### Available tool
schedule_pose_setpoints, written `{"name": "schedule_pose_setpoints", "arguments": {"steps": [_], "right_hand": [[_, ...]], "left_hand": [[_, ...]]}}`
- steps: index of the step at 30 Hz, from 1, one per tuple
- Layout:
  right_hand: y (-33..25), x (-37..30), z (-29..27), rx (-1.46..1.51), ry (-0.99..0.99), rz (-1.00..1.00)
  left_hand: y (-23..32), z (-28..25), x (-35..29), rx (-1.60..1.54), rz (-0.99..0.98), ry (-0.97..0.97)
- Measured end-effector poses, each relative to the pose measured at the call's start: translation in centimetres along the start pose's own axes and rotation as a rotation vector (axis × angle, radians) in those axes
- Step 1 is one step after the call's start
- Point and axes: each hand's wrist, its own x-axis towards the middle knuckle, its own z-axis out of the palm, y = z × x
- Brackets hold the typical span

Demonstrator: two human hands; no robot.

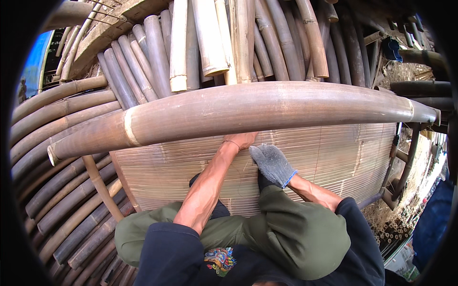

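Note:
A thick brown bamboo pole (267,106) with pale node rings lies crosswise in front of me. My left hand (241,139) is bare, with a thin band at the wrist; it reaches to the pole's near edge, and its fingers are hidden there. Close beside it, my right hand (272,164) wears a grey knit glove with a blue cuff. Its fingers look curled together just above my lower leg; whatever they may hold does not show. Under both hands spreads a platform of narrow bamboo slats (186,164), on which I sit with legs folded.
Many bamboo poles (152,52) are stacked beyond the crosswise pole, and more (62,114) lie piled at the left. Cut bamboo ends (393,233) and dry shavings (412,71) lie at the right. A bamboo post (102,186) stands by the platform's left edge.

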Motion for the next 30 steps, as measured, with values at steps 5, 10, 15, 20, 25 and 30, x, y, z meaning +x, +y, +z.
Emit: {"name": "schedule_pose_setpoints", "arguments": {"steps": [5,10,15,20,25,30], "right_hand": [[2.7,-2.7,-0.6,-0.060,-0.033,-0.002],[8.8,-6.2,-2.2,-0.158,-0.003,-0.145],[6.7,-4.2,-6.6,0.677,-0.140,0.818],[17.2,-13.0,-10.1,1.075,0.578,0.863],[28.6,-26.8,-19.5,0.354,0.610,1.271],[30.7,-33.2,-19.7,-1.082,0.292,0.911]], "left_hand": [[-1.3,1.2,-0.5,-0.075,0.048,0.199],[1.3,-1.9,-0.2,-0.009,-0.101,-0.035],[-1.7,-2.4,-6.0,0.026,0.342,0.470],[-4.1,-1.2,-12.4,0.521,0.583,0.224],[-5.6,0.1,-14.4,0.598,0.572,0.200],[-3.0,1.6,-15.9,0.532,0.456,-0.262]]}}
